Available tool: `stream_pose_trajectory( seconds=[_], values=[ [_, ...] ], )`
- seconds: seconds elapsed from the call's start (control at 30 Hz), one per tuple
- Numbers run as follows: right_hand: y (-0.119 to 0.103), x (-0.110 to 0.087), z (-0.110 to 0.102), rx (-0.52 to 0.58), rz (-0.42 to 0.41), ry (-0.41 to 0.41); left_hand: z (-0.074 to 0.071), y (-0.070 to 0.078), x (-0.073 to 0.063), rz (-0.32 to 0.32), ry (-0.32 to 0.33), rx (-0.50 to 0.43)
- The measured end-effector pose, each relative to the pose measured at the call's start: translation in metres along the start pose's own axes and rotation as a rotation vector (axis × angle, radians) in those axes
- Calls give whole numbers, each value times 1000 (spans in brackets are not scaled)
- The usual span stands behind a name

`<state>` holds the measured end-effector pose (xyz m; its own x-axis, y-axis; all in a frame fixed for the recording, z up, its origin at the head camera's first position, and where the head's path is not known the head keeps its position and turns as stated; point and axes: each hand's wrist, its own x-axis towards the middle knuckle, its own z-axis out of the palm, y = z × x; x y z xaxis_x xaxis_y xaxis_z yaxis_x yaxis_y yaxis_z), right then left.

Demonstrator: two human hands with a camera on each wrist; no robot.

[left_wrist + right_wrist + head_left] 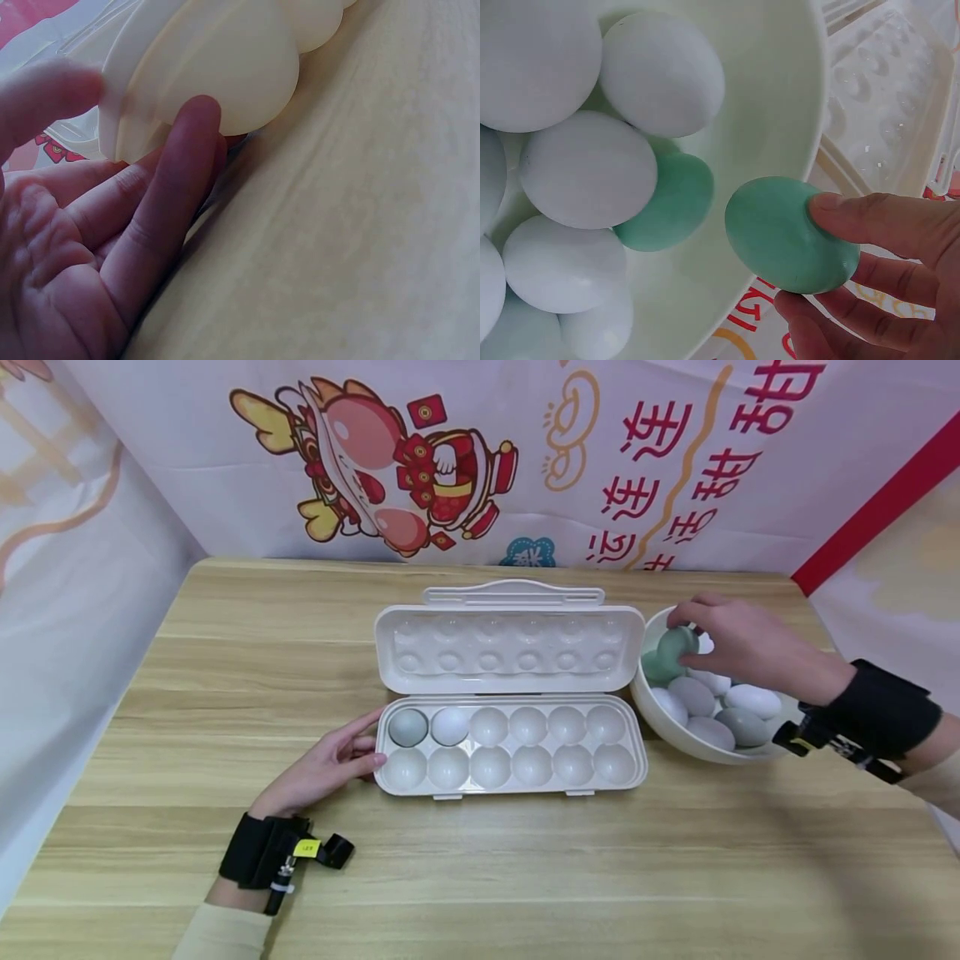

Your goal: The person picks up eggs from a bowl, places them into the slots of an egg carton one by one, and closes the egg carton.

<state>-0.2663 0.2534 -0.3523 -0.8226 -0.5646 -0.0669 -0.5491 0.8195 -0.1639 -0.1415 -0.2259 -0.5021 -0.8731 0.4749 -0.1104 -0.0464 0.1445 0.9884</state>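
One green egg (677,648) in right grip (742,639), left grip (328,767) holding carton (512,680)

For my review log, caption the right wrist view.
Right hand holds a green egg over the bowl, where another green egg lies among paler eggs.

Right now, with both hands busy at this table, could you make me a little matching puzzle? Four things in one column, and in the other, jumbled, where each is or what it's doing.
Column one:
1. Right hand
2. Egg carton
3. Left hand
4. Cream bowl

Column two:
A. Touches the egg carton's left end
B. Holds a group of loose eggs, beside the egg carton's right end
C. Pinches a green egg
D. Stands open, one greyish egg and one white egg in its far row

Right pairs: 1-C, 2-D, 3-A, 4-B.
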Motion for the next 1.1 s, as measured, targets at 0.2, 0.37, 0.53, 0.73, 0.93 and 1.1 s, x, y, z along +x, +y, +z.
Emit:
stream_pose_trajectory(
  seconds=[0.2,0.37,0.53,0.73,0.93,1.1],
  values=[
    [-9,-5,-4,-9,-22,36,0,0,0,-4,-3,-5],
    [-18,-8,-6,-10,-70,74,0,-1,0,-11,-2,-12],
    [-27,-9,-6,-18,-96,84,-1,-1,-1,-14,4,0],
    [-39,-11,-5,-59,-124,105,-1,-1,-1,-10,2,-1],
    [-51,-13,0,-77,-193,163,-2,-3,0,-19,2,-10],
    [-61,-14,5,-51,-222,162,-1,-3,0,-17,1,-10]
  ],
)
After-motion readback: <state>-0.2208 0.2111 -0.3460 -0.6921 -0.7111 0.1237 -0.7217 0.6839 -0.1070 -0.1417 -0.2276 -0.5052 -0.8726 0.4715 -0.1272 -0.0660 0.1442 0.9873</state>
